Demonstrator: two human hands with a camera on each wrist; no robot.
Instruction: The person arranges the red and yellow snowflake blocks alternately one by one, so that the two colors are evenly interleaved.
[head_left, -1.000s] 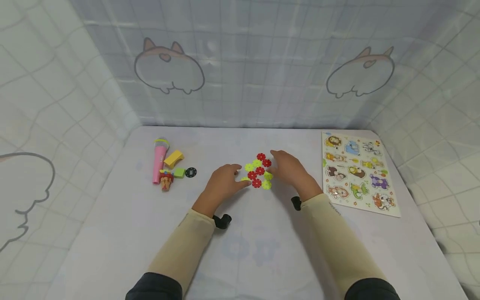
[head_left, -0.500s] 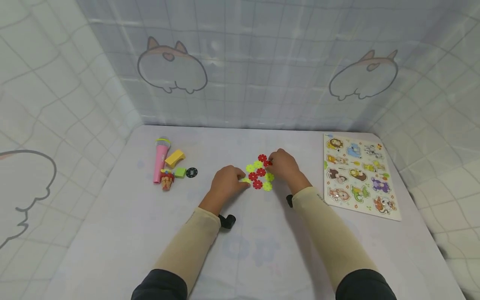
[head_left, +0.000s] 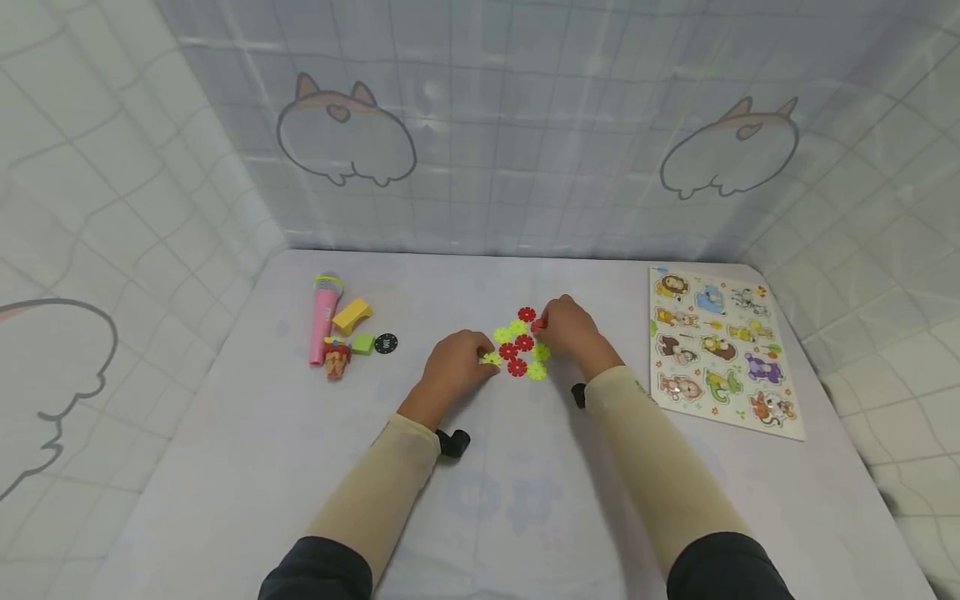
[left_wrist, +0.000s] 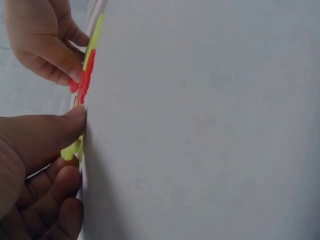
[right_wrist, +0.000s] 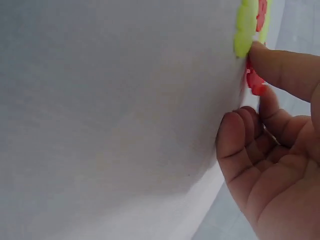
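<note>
Mid-worktop [head_left: 480,500], the cluster of red and yellow-green snowflake discs [head_left: 519,346] lies flat between both hands. The left hand [head_left: 455,364] pinches a yellow-green disc [left_wrist: 74,148] at its near-left edge; the right hand [head_left: 572,330] pinches a red disc [right_wrist: 255,82] on the far-right side. A hard pull could unclip neighbouring discs. Both hands have curled from loosely spread fingers a second ago into pinches.

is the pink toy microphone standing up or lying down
Lying down: the pink toy microphone rests flat on the table, head toward the far wall, beside a yellow block.
</note>
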